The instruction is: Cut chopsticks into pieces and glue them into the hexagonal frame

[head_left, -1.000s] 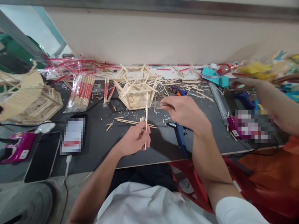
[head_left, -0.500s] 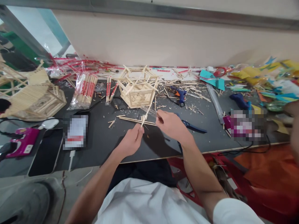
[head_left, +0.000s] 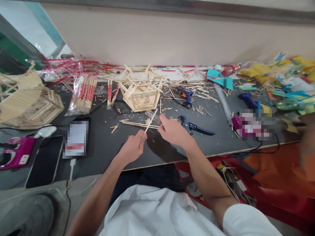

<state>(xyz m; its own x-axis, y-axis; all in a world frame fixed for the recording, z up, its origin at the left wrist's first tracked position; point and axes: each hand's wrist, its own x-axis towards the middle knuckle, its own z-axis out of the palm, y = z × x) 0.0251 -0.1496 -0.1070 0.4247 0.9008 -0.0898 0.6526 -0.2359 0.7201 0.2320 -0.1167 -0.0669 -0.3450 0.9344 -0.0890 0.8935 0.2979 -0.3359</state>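
Note:
My left hand (head_left: 134, 147) is closed around the lower end of a thin wooden chopstick (head_left: 152, 120), which slants up and away to the right. Close by on its right, my right hand (head_left: 173, 130) has its fingers pinched at the end of a clear plastic strip (head_left: 153, 114), whose exact kind is hard to make out. Beneath the held stick, long sticks (head_left: 134, 124) and a few short pieces lie on the dark table (head_left: 103, 144). Just beyond my hands stands a lantern-like frame (head_left: 144, 101) built of sticks. Dark blue cutters (head_left: 197, 127) lie right of my right hand.
A second stick structure (head_left: 31, 101), bagged chopsticks (head_left: 82, 95) and two phones (head_left: 45, 160) are on the left. A blue glue gun (head_left: 188, 96) lies behind the cutters among scattered offcuts. Another glue gun (head_left: 249, 100) and coloured paper (head_left: 258, 77) sit at right.
The view has shifted slightly. My right hand has drawn a little nearer the left, and the cutters show more fully. The left hand keeps its hold on the chopstick.

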